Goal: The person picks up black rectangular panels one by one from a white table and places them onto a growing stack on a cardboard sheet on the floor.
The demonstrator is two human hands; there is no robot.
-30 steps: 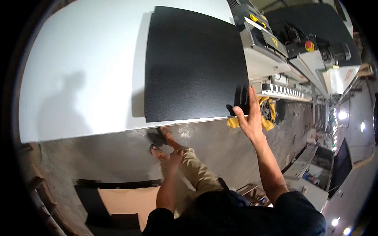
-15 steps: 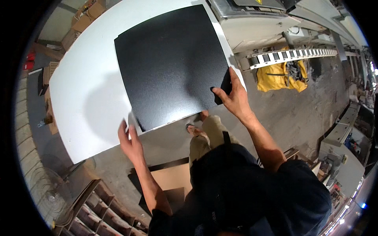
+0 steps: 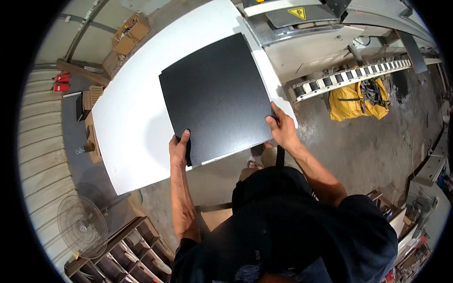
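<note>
A large black rectangular panel (image 3: 217,94) lies on the white tabletop (image 3: 130,118), close to its right side and front edge. My left hand (image 3: 179,148) grips the panel's near left corner, thumb on top and the fingers hidden at the edge or beneath. At the near part of the right edge, my right hand (image 3: 282,127) holds the panel with its thumb over the upper face. Whether other panels lie under this one, I cannot tell.
A metal machine (image 3: 302,45) adjoins the table's right side. Beyond it run a roller conveyor (image 3: 351,79) and a yellow bag (image 3: 351,101) on the floor. A standing fan (image 3: 82,226) and a compartmented shelf (image 3: 127,252) are at lower left. Cardboard boxes (image 3: 132,33) stand behind the table.
My left hand has come from beside the panel to take hold of its near left corner. My right hand keeps its grip on the right edge. The whole view has shifted.
</note>
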